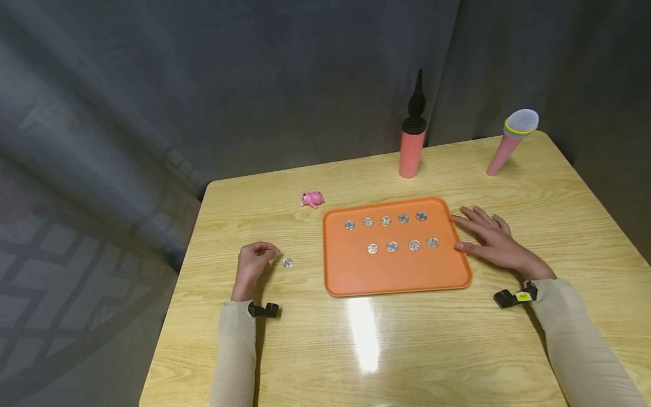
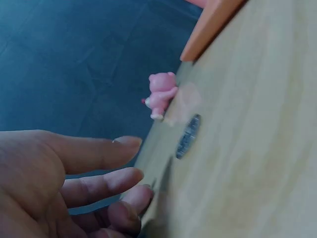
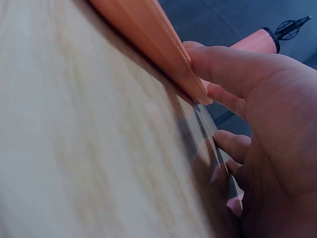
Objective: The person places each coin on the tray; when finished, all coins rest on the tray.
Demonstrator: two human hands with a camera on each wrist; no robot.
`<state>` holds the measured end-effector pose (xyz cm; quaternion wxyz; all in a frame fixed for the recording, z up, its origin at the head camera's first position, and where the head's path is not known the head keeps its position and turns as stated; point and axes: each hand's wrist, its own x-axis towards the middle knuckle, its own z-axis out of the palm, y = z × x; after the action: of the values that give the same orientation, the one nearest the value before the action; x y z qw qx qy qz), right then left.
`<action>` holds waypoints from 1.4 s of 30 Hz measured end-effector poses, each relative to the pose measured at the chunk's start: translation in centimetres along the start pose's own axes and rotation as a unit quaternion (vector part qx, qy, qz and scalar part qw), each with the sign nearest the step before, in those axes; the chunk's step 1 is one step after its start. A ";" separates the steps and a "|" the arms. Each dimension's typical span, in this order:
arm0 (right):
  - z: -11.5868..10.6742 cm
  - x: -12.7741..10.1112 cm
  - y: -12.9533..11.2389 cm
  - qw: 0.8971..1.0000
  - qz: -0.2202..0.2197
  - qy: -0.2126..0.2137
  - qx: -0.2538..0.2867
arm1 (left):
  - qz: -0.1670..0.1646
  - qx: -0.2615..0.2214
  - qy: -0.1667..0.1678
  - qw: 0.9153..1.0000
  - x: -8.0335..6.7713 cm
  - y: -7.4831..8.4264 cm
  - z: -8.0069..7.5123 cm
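Note:
My left hand (image 1: pixel 252 261) hovers above the table, just left of a single silver coin (image 1: pixel 287 263). In the left wrist view, the thumb and bent fingers (image 2: pixel 106 186) are apart with nothing between them, and the patterned coin (image 2: pixel 188 136) lies beyond their tips. An orange tray (image 1: pixel 391 272) lies to the right, carrying two rows of several similar coins (image 1: pixel 392 247). At the tray's right edge, my right hand (image 1: pixel 490 240) touches the rim with thumb and fingertip, its fingers extended; the right wrist view shows the thumb against the tray's side (image 3: pixel 158 37).
Behind the tray's left corner lies a small pink animal figurine (image 1: pixel 312 199). A pink pump with a black top (image 1: pixel 411 150) stands near the back edge. Farther right, a pink toy microphone (image 1: pixel 503 151) stands upright. Dark curtains (image 1: pixel 305 85) hang behind the table.

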<state>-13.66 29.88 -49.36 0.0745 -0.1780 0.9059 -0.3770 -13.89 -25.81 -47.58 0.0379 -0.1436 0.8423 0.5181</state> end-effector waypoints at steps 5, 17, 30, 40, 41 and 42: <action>0.0 0.0 0.0 1.000 -0.002 0.001 -0.003 | 0.018 0.020 -0.008 1.000 -0.1 -0.5 0.4; 0.0 0.1 -0.1 1.000 -0.006 0.003 0.000 | 0.067 0.099 -0.030 0.992 -1.8 -0.5 1.4; -0.1 0.0 0.0 1.000 -0.009 0.002 -0.001 | 0.105 0.144 -0.011 0.984 -2.0 -0.7 1.9; 0.0 0.0 0.0 1.000 -0.011 0.004 -0.002 | 0.105 0.161 -0.007 0.981 -2.1 -0.6 2.1; 0.0 0.0 0.0 1.000 -0.011 0.004 -0.002 | 0.106 0.158 -0.006 0.982 -2.2 -0.5 2.2; 0.1 0.0 0.0 1.000 -0.010 0.004 -0.001 | 0.107 0.155 -0.007 0.982 -2.2 -0.5 2.2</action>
<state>-13.65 29.83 -49.41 0.0666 -0.1857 0.9046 -0.3779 -11.85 -23.67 -48.58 0.0098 -0.0416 0.9227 0.3832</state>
